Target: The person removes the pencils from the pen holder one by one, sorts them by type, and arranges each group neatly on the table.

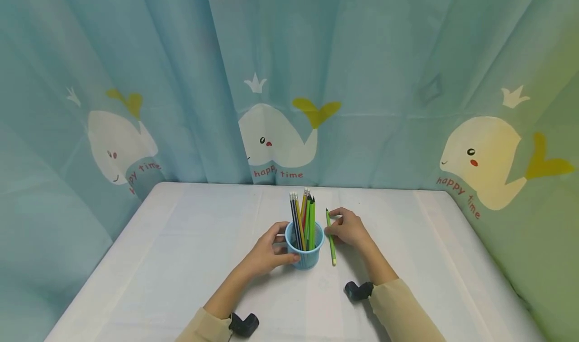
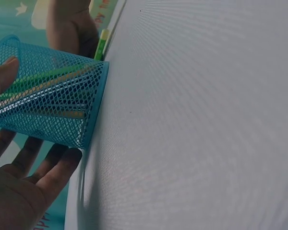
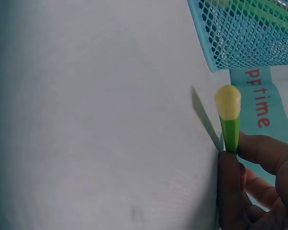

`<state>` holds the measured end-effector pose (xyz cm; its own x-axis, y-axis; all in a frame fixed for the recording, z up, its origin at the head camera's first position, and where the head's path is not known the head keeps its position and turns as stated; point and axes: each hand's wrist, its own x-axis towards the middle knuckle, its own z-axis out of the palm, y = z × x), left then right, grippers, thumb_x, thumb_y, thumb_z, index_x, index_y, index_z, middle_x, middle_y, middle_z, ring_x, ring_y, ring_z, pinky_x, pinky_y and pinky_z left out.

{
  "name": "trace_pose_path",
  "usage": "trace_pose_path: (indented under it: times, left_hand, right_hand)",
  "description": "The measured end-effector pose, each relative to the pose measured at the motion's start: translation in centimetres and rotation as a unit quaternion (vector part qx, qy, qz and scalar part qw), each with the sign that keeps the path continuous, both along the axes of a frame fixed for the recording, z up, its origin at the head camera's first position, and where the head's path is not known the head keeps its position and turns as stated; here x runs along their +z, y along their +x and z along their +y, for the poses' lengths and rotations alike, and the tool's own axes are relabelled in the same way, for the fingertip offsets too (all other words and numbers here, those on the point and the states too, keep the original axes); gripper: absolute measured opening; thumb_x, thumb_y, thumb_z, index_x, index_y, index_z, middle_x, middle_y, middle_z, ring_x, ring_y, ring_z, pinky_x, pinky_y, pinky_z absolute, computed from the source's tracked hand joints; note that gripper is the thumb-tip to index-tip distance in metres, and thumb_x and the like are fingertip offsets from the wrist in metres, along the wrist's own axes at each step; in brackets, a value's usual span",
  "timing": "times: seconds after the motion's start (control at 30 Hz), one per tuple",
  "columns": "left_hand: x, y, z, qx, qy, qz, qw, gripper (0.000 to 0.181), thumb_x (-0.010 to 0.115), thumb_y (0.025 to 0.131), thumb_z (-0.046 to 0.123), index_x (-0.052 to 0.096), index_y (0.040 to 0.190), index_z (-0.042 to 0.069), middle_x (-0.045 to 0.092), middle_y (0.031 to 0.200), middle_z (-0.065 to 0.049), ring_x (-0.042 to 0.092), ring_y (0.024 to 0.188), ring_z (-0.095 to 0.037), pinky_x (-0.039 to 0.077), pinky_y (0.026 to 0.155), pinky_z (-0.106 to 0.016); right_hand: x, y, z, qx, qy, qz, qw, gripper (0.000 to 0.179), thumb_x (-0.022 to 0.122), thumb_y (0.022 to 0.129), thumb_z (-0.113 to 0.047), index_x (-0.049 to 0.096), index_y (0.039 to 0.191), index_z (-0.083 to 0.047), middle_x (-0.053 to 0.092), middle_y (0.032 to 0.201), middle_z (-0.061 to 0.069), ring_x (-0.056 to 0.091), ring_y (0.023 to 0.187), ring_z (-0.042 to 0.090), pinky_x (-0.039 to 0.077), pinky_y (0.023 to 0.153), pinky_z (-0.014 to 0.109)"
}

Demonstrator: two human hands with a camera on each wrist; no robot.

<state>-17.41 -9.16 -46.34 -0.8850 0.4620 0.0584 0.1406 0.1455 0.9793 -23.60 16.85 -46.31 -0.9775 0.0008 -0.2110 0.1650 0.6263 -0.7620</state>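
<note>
A light blue mesh pencil cup (image 1: 306, 261) stands upright on the table, holding several pencils (image 1: 312, 224) in green, yellow and dark stripes. My left hand (image 1: 264, 255) holds the cup from its left side, thumb at the near side and fingers behind. In the left wrist view, fingertips (image 2: 73, 155) lie along the mesh wall. Just right of the cup, my right hand (image 1: 350, 230) pinches a green pencil (image 1: 332, 251), its dark point away from me and its pale yellow end towards me. The right wrist view shows that yellow end (image 3: 228, 102) standing off the tabletop above its shadow.
A white-covered table (image 1: 181, 261) spreads around both hands. Behind it and at the sides hangs a blue-green curtain (image 1: 384, 55) with whale prints. Black devices (image 1: 244, 325) are strapped at both wrists, over beige sleeves.
</note>
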Motion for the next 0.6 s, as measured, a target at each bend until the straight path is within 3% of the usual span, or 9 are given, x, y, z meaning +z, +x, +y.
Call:
trace_pose_path:
  times: [0.33,0.6]
  left_hand:
    - [0.0,0.0,0.0,-0.007,0.011,0.002,0.9999,0.076,0.083,0.081,0.011,0.04,0.145,0.007,0.049,0.143,-0.019,0.054,0.129,-0.038,0.053,0.101,-0.043]
    - [0.0,0.0,0.0,-0.001,0.012,-0.012,0.9999,0.076,0.082,0.081,0.008,0.041,0.144,0.006,0.049,0.143,-0.019,0.054,0.129,-0.037,0.052,0.102,-0.044]
  right_hand:
    - [0.1,-0.3,0.4,0.007,-0.01,-0.013,0.9998,0.055,0.081,0.082,-0.018,0.058,0.131,-0.008,0.067,0.089,0.008,0.065,0.066,0.017,0.056,0.06,0.028]
    - [0.6,-0.1,1.0,0.015,-0.054,-0.01,0.9984,0.055,0.077,0.086,-0.02,0.055,0.136,-0.009,0.067,0.095,0.009,0.065,0.071,0.018,0.058,0.063,0.029]
